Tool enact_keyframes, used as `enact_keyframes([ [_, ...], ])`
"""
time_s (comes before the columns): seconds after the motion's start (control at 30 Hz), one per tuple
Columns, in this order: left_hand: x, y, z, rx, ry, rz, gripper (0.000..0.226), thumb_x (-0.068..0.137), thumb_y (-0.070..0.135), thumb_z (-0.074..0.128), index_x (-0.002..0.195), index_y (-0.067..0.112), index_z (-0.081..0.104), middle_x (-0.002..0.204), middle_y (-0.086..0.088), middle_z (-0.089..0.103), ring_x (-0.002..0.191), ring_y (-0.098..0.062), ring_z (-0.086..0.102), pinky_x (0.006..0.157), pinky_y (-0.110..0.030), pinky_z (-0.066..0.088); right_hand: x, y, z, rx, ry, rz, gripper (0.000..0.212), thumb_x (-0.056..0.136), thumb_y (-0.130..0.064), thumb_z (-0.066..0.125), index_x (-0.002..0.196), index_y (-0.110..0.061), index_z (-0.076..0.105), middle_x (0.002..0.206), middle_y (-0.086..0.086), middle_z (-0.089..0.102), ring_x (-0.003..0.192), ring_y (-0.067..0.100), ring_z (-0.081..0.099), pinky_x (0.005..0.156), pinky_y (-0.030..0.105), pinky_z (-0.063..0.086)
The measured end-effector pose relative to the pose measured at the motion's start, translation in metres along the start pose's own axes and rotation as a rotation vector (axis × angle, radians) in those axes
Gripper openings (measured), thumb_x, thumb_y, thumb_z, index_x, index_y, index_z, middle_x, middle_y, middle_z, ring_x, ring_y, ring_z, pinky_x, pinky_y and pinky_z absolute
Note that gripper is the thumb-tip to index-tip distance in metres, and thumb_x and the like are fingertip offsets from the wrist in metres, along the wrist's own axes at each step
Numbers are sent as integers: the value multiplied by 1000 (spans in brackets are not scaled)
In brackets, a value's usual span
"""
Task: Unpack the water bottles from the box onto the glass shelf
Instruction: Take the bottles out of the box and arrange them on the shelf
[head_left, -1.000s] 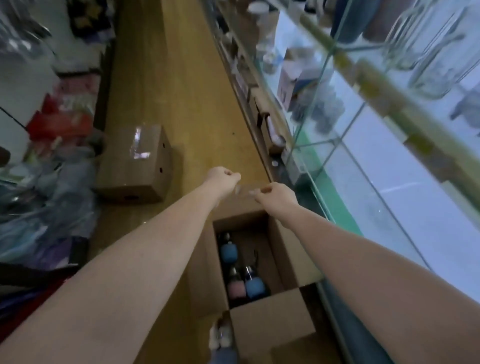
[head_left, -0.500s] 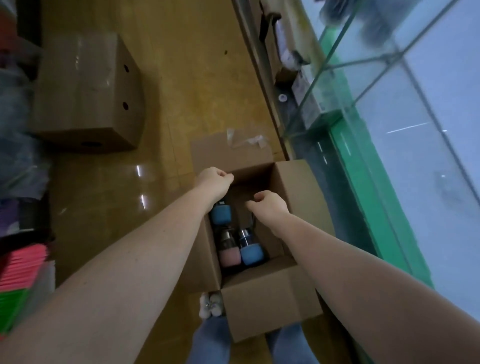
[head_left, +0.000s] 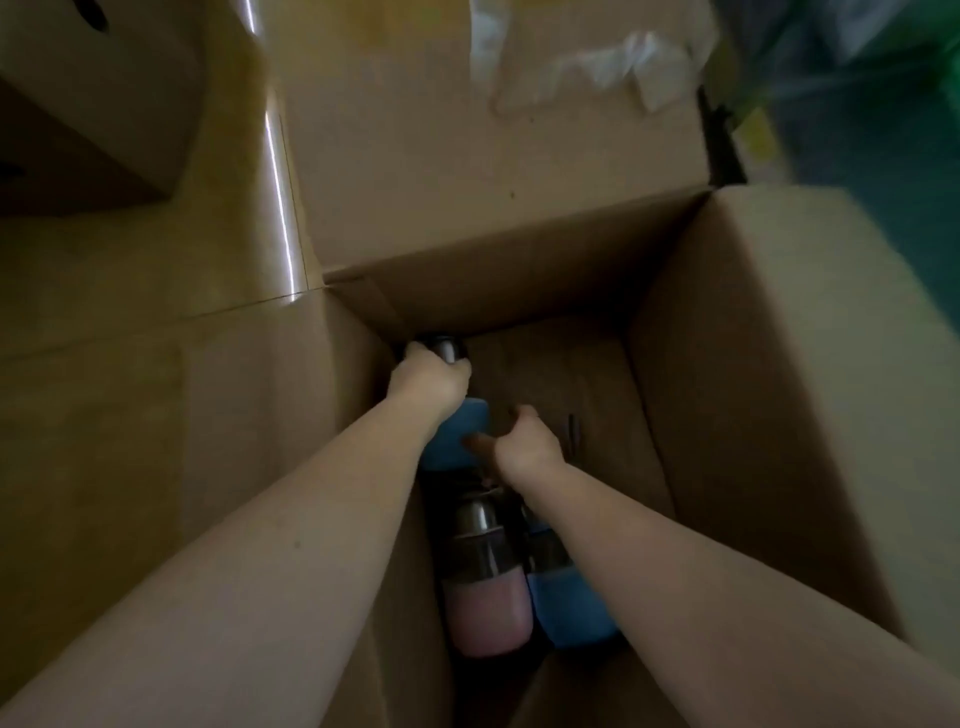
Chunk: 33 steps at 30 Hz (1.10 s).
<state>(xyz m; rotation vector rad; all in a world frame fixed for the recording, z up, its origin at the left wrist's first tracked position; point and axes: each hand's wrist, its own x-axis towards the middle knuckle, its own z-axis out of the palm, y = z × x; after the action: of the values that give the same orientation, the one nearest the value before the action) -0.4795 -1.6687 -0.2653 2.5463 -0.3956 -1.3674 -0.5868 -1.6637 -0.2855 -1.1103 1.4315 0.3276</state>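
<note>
— Where's the bottle being taken?

— A blue bottle (head_left: 460, 434) lies at the box's (head_left: 753, 364) far left corner. The left hand (head_left: 428, 382) is closed round its dark cap end; the right hand (head_left: 527, 444) curls against the blue body, thumb on it. Probably one hand lifts while the other steadies.

— Why two hands?

— The box is deep, so both arms reach well down. A pink bottle (head_left: 488, 608) and another blue one (head_left: 569, 603) lie side by side, nearer.

— And the shelf?

— Out of view. The far flap (head_left: 493, 171) is folded back on the floor (head_left: 104, 291), keeping the opening free.
</note>
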Motion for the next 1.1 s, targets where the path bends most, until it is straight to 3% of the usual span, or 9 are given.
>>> enact_keyframes([
  [0.07,27,-5,15,-13,20,-38,64,96,31,49,147,8,18,143,-15,38,124,-32,46,88,-36,42,27,-4,13,26,5,1,88,82,-35,70,150,-17,15,143,13,39,125,32,47,99,45,46],
  [0.17,54,-8,30,-30,34,-88,70,96,31,51,147,4,13,144,-17,38,125,-32,46,93,-37,43,55,-8,24,17,-36,-8,92,84,-39,67,151,-15,8,149,11,31,133,31,38,102,40,39],
  [0.33,71,-8,43,-33,101,-133,76,92,29,57,147,5,9,148,-17,29,130,-34,40,99,-38,40,71,-8,33,-25,-122,14,69,95,-31,51,148,-7,14,147,14,35,132,29,40,102,34,38],
  [0.5,59,-3,36,-73,111,-72,75,91,27,61,145,3,14,146,-17,34,129,-33,42,98,-36,40,55,-10,28,3,-53,-29,87,85,-35,65,150,-13,11,145,12,38,130,29,43,90,31,42],
  [0.57,39,4,29,-98,126,-7,77,89,29,63,144,3,16,143,-17,38,128,-33,44,98,-36,41,37,-11,21,23,2,-79,91,82,-35,67,150,-13,11,146,12,36,131,30,41,97,33,41],
  [0.67,-10,18,9,-197,164,62,75,82,31,70,138,9,27,136,-15,47,123,-32,49,95,-35,42,-10,-18,1,17,98,-159,98,76,-36,72,150,-14,10,147,11,33,134,28,36,107,38,38],
  [0.83,-125,56,-57,-358,238,165,74,67,34,81,121,15,34,125,-6,53,113,-27,55,94,-32,43,-137,-56,-38,44,210,-317,107,65,-34,82,148,-20,16,146,2,33,133,19,37,109,35,36],
  [0.97,-237,105,-140,-451,321,325,85,63,32,85,126,19,30,124,0,51,111,-21,56,91,-30,45,-255,-118,-74,50,236,-482,106,66,-32,82,148,-20,16,146,-2,31,133,13,36,98,19,31],
  [1.1,-359,162,-236,-524,424,500,85,64,30,84,128,18,28,125,-2,50,113,-21,54,88,-27,42,-379,-196,-113,20,304,-684,103,66,-34,81,147,-20,19,144,-2,34,130,13,39,98,21,34],
])
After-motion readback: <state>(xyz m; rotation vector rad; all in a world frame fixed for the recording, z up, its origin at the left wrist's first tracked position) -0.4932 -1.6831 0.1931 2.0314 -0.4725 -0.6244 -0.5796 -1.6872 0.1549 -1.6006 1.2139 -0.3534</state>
